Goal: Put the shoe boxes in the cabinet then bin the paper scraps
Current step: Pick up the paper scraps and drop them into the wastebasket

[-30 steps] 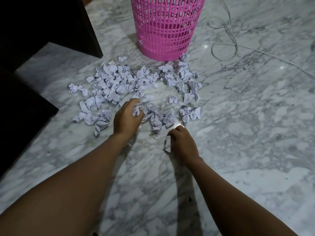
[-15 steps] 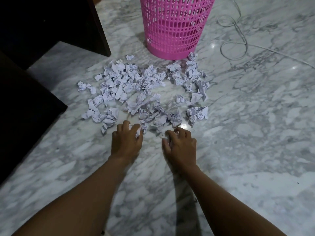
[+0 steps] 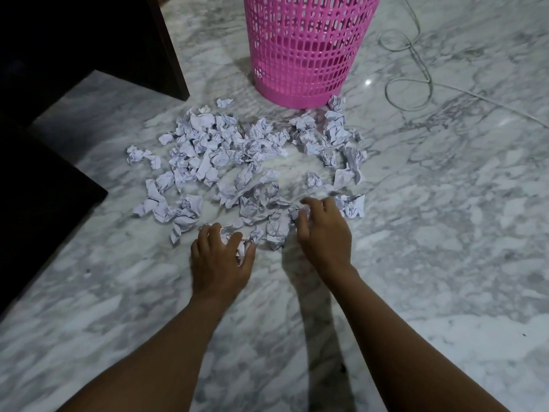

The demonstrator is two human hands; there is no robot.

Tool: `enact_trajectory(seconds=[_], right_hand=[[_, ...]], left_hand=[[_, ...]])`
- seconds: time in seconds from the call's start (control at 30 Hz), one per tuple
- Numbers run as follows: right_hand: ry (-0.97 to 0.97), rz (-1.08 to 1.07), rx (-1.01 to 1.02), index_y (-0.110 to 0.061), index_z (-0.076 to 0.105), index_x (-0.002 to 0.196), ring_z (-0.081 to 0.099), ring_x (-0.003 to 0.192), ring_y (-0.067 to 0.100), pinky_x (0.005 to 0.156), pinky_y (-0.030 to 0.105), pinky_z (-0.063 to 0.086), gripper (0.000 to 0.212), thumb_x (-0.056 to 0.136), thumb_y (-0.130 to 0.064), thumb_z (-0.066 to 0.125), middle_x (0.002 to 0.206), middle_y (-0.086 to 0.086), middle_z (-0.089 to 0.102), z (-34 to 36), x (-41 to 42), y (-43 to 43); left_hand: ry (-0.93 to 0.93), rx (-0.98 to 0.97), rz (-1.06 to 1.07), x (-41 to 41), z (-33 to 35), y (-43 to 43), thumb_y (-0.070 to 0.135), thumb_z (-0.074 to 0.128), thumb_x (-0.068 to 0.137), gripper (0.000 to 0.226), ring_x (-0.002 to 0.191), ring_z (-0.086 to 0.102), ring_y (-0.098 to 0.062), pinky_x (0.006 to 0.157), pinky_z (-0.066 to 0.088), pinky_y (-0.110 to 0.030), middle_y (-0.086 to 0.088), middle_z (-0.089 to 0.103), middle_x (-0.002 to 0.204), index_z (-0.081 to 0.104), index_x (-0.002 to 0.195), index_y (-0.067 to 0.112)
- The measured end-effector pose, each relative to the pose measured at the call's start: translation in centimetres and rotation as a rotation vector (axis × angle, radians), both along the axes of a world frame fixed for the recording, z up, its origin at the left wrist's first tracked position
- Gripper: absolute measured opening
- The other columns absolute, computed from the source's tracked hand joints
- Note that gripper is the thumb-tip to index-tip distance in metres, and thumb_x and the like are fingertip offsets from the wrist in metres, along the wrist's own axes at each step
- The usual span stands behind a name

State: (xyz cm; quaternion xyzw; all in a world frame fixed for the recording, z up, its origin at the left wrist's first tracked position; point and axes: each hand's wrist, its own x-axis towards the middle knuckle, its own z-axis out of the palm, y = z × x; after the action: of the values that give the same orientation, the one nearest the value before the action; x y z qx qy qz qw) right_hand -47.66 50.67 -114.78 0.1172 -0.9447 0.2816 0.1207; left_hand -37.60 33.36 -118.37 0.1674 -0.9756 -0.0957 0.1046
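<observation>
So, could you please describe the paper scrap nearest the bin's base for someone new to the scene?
Find the pink mesh bin on the marble floor. At the right side of its foot lies one crumpled paper scrap. Only this one sits against the pink base; the other scraps lie clear of it.

The paper scraps [image 3: 237,162] lie on the floor [image 3: 445,233] directly ahead of your fingers [image 3: 212,234]. The bin [image 3: 306,49] stands beyond them; the cable [image 3: 410,84] lies ahead-right, the furniture [image 3: 89,40] ahead-left.
</observation>
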Motion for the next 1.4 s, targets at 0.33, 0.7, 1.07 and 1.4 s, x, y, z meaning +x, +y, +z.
enact_trajectory(seconds=[0.33, 0.7, 1.07, 1.4], right_hand=[[-0.211, 0.231, 0.353, -0.015, 0.050, 0.126, 0.039, 0.130, 0.031, 0.107, 0.045, 0.038, 0.094, 0.074, -0.091, 0.032, 0.134, 0.013, 0.045, -2.7, -1.8, 0.2], [-0.003, 0.357, 0.247, -0.025, 0.058, 0.127, 0.060, 0.094, 0.030, 0.065, 0.040, 0.051, 0.049, 0.080, -0.039, 0.056, 0.116, 0.005, 0.062, -3.6, -0.2, -2.0], [-0.194, 0.244, 0.091, -0.018, 0.071, 0.103, 0.064, 0.080, 0.027, 0.061, 0.027, 0.038, 0.026, 0.078, -0.025, 0.074, 0.089, 0.003, 0.066, -2.7, 0.6, -2.0], [-0.378, -0.003, -0.290, -0.018, 0.064, 0.113, 0.062, 0.093, 0.014, 0.074, 0.021, 0.040, 0.038, 0.077, -0.011, 0.075, 0.103, -0.005, 0.067, -0.5, -1.7, -0.1]], left_hand=[[-0.008, 0.085, 0.005, -1.5, -0.4, -0.4, 0.063, 0.057, 0.082, 0.049, 0.150, 0.001, -0.036, 0.118, 0.011, -0.058, -0.020, 0.018, 0.157, 0.065, 0.114, 0.027], [0.036, 0.034, -0.073, -3.2, -0.8, -1.3, 0.046, 0.059, 0.081, 0.061, 0.120, 0.050, -0.034, 0.100, 0.040, -0.047, -0.014, 0.052, 0.134, 0.051, 0.138, 0.026], [0.031, 0.076, -0.099, -3.9, -0.4, -1.3, 0.034, 0.058, 0.076, 0.036, 0.103, 0.054, -0.034, 0.086, 0.046, -0.043, -0.013, 0.058, 0.113, 0.066, 0.108, 0.021], [0.056, 0.132, -0.076, -4.1, 0.2, -1.0, 0.010, 0.067, 0.063, 0.029, 0.087, 0.053, -0.033, 0.074, 0.044, -0.040, -0.008, 0.057, 0.093, 0.057, 0.090, 0.014]])
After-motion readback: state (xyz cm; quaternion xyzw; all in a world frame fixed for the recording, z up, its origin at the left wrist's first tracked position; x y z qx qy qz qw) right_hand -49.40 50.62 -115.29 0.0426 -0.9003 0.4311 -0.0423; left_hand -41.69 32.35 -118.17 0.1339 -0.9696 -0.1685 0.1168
